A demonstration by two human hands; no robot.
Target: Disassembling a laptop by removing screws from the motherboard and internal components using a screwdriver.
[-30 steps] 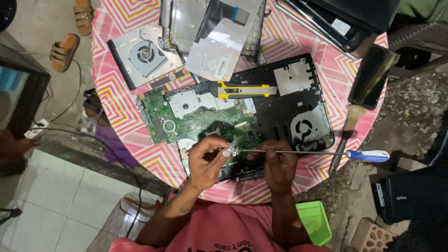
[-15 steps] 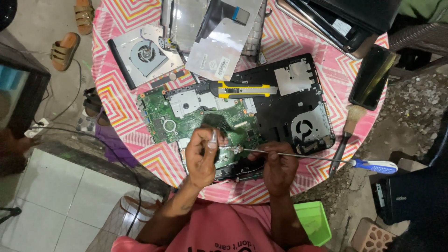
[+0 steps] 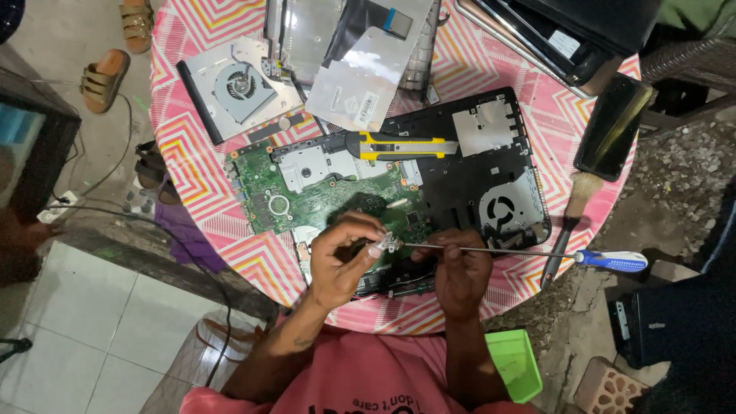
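Head view, near edge of counter (image 3: 230, 169): left hand (image 3: 341, 261) closed, pinching small clear part (image 3: 386, 244) at fingertips. Just beside, right hand (image 3: 460, 272) closed around shaft of screwdriver (image 3: 537, 254); long axis level, tip touching the part, blue handle far off right. Beyond, green motherboard (image 3: 307, 192), then yellow utility knife (image 3: 399, 146).

On the bench (image 3: 192, 161): circuit board (image 3: 322, 192) left of the laptop base (image 3: 491, 176); utility knife (image 3: 399, 146) across both; fan module (image 3: 238, 84) behind the board; brush (image 3: 571, 215) and phone (image 3: 613, 126) at right.
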